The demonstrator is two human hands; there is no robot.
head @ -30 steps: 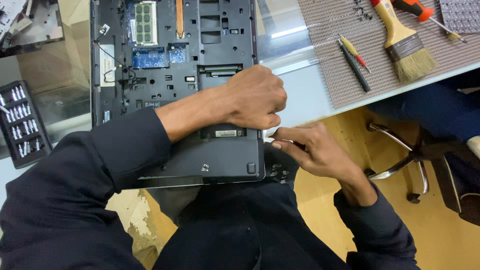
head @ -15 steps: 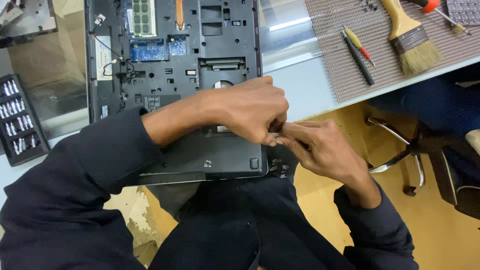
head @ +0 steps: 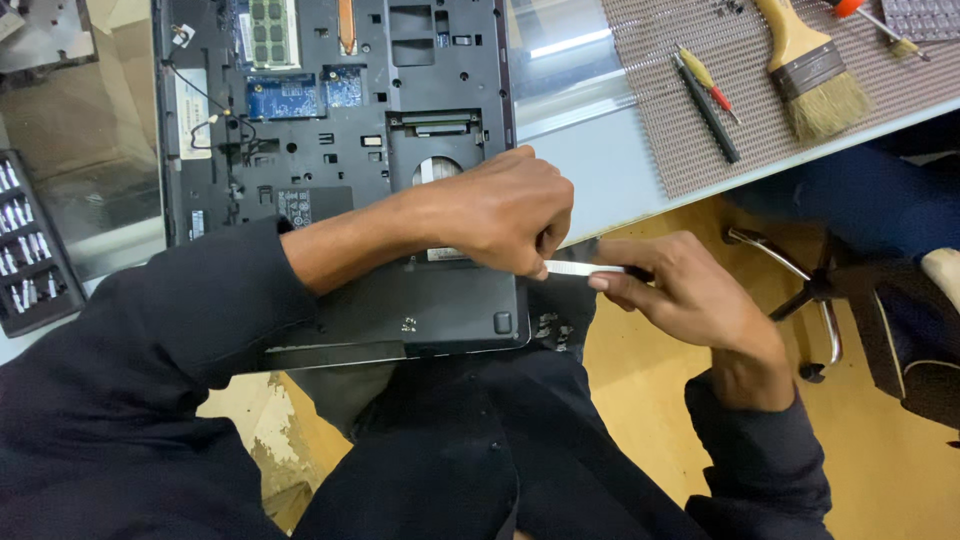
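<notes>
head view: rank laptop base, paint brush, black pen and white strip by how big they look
1. laptop base
2. paint brush, partly cut off
3. black pen
4. white strip, partly hidden by the hands, so unsure against the pen

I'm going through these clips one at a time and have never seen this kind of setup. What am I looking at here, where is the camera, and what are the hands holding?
The camera sits on a person's head and looks down, so the two dark-sleeved arms are the wearer's own. There is only this one view.

On the pale table lies an opened laptop, underside up with its cover off, showing green and blue circuit boards and thin wires. Its near edge hangs over the person's lap.

The left hand presses down on the laptop's near right corner. The right hand pinches a thin flat white strip whose other end meets that corner, under the left hand.

A brown mat at the right carries a paintbrush and slim screwdrivers. A black tray of screwdriver bits lies at far left. A chair base stands on the yellow floor.
</notes>
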